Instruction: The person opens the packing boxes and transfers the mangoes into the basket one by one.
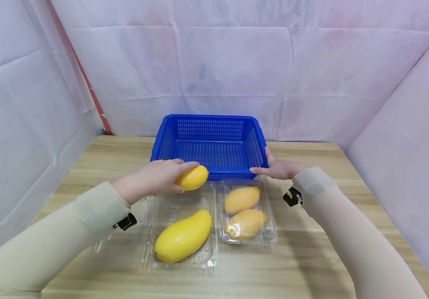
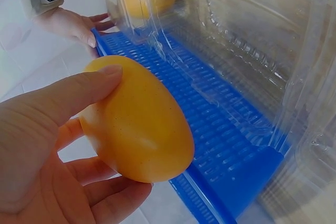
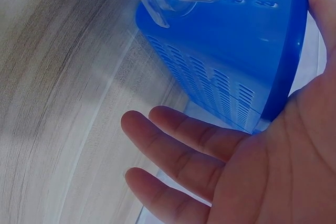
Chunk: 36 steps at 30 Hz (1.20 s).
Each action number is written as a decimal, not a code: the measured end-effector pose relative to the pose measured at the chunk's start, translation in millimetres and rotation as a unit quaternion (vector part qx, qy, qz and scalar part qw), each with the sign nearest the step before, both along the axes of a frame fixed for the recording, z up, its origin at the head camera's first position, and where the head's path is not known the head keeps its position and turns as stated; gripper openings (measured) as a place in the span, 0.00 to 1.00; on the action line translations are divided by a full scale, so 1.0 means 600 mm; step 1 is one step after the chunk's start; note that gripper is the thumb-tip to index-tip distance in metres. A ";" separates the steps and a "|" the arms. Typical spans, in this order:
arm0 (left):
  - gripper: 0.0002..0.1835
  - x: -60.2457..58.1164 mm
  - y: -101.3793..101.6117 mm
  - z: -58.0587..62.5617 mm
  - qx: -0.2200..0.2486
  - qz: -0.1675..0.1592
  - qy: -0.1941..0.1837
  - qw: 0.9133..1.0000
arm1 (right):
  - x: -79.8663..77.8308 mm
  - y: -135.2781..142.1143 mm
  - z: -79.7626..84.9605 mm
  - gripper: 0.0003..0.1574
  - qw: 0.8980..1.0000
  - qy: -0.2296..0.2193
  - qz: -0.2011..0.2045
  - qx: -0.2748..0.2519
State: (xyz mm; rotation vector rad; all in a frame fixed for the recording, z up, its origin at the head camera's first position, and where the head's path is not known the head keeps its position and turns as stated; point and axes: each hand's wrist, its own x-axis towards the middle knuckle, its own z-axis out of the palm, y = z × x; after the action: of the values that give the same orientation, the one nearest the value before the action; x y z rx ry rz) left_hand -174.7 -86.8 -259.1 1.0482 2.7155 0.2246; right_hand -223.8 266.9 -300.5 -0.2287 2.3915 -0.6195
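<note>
My left hand (image 1: 162,176) grips a small orange-yellow mango (image 2: 139,121), its thumb on top and fingers curled beneath. This mango is just in front of the blue basket's near rim, over the far end of an open clear plastic box (image 1: 214,249). A larger, curved yellow mango (image 1: 184,236) lies in that box. At the front right corner of the blue plastic basket (image 1: 210,154), my right hand (image 1: 283,168) touches the rim. The right wrist view shows several fingers (image 3: 173,156) loosely extended outside the basket wall, not curled round it.
Beside the open box stands a second clear box (image 1: 270,232) holding two orange-yellow mangoes (image 1: 242,199). The open box's clear lid (image 1: 121,249) lies to the left, partly under my left forearm. Pale cloth walls (image 1: 229,62) enclose the wooden table (image 1: 304,257).
</note>
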 end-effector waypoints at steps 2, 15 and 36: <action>0.39 0.000 0.000 -0.001 0.001 -0.003 0.004 1.000 | 0.001 0.000 -0.001 0.71 1.000 -0.001 0.000 0.000; 0.39 -0.004 -0.002 -0.005 0.004 -0.004 0.003 1.000 | 0.002 0.002 -0.001 0.69 1.000 0.003 -0.003 0.000; 0.39 -0.017 -0.006 -0.005 0.000 -0.002 0.006 1.000 | -0.002 0.000 -0.003 0.71 1.000 -0.001 0.001 -0.003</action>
State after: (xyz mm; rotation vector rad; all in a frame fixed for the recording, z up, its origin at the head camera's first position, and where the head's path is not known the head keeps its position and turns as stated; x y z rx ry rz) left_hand -184.8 -90.4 -262.0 1.0593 2.7242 0.2171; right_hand -224.8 266.9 -302.2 -0.2334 2.3873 -0.6267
